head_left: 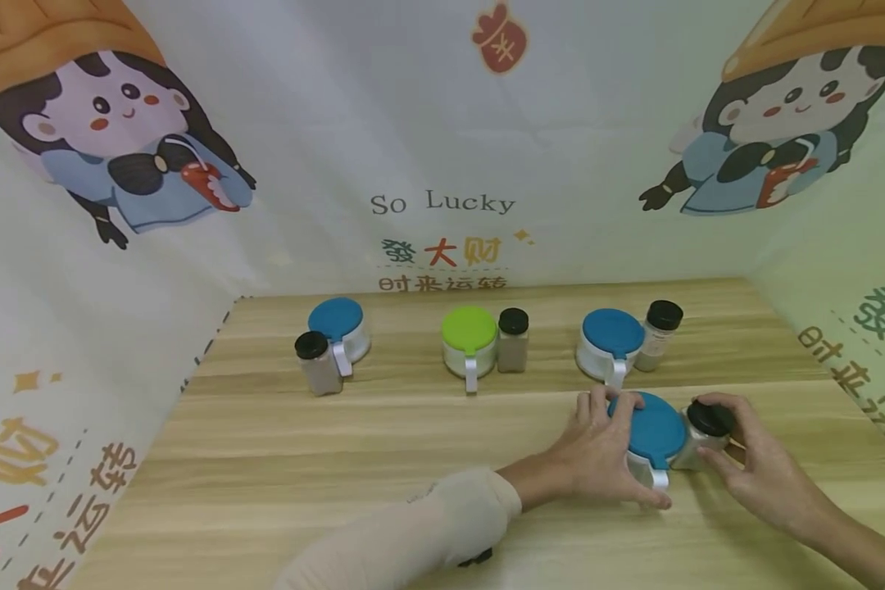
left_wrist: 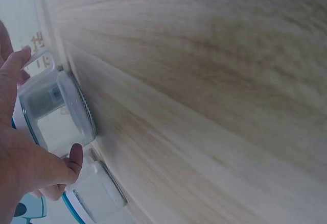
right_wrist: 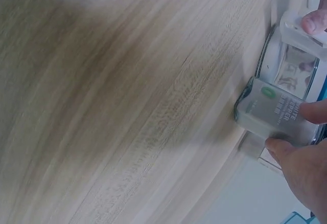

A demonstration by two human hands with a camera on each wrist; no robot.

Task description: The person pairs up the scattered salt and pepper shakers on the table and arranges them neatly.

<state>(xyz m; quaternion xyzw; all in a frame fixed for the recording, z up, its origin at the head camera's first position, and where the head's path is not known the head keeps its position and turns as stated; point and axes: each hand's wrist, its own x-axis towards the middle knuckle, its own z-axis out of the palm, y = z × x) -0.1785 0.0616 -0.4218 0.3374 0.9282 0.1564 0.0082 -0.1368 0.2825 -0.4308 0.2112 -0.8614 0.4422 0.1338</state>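
At the front right of the table, my left hand [head_left: 593, 459] grips a clear seasoning jar [head_left: 655, 428] with a blue lid and a pale handle, thumb near the handle. In the left wrist view this jar [left_wrist: 55, 124] stands on the wood between thumb and fingers. Close on its right, my right hand [head_left: 767, 471] holds a glass pepper bottle [head_left: 708, 419] with a black cap. The bottle [right_wrist: 268, 113] carries a label reading pepper in the right wrist view; its base sits at the tabletop beside the jar, and it looks slightly tilted in the head view.
Along the back stand a blue-lidded jar [head_left: 337, 319] with a black-capped bottle [head_left: 319, 365], a green-lidded jar [head_left: 469, 332] with another bottle [head_left: 513, 340], and a second blue-lidded jar [head_left: 612, 332] with its bottle [head_left: 659, 336]. Printed cloth [head_left: 324, 123] surrounds the wooden table [head_left: 324, 475].
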